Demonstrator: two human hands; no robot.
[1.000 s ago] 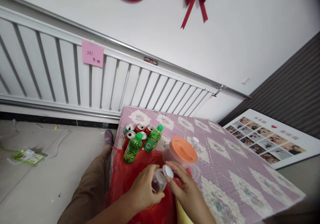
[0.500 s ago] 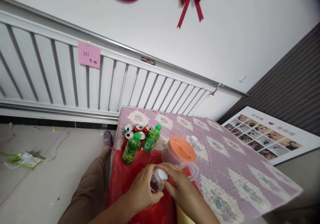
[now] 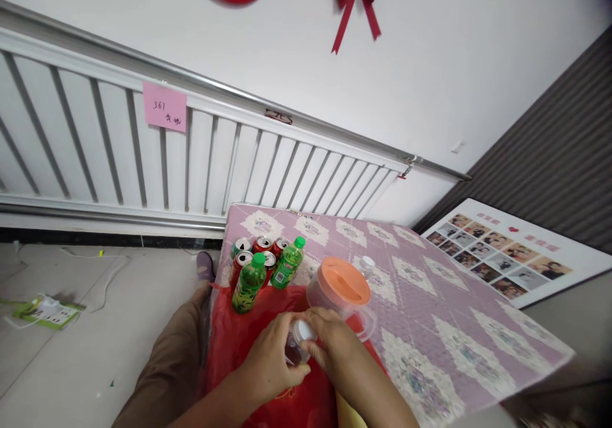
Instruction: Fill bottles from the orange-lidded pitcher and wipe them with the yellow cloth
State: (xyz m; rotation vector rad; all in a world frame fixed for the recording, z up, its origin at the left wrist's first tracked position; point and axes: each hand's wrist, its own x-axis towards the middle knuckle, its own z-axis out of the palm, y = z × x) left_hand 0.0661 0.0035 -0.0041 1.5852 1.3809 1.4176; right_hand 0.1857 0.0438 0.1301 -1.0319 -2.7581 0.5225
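Head view: only one to go by, looking forward and down.
Left hand (image 3: 268,363): wrapped round the jar (image 3: 292,353) from its left side, thumb across the near face; grasping firmly by the look of it. Best kept as the steady side, without crushing; probably thin, clear plastic.
Right hand (image 3: 332,346): closed in on the white lid (image 3: 305,331), thumb at the near edge, fingers round the far side. Some fingertips hidden, so full contact impossible to tell.
Jar: between both hands, above the red sheet (image 3: 227,351), mouth up and tilted a little; contents not readable.
White lid: on the jar's mouth, seemingly seated; thread engagement not visible. Likely being worked round the rim, so better kept square to it, with even pressure from thumb and fingers.
Turning: short twists from the right wrist, regripping between them; at any binding, ease back and level the lid rather than force it.
Orange-lidded pitcher (image 3: 344,282): just beyond the right hand; elbow and knuckles best kept off its clear handle.
Green bottles (image 3: 249,284): upright beyond the left hand, in front of and beside the cans (image 3: 262,244); well worth leaving room around.
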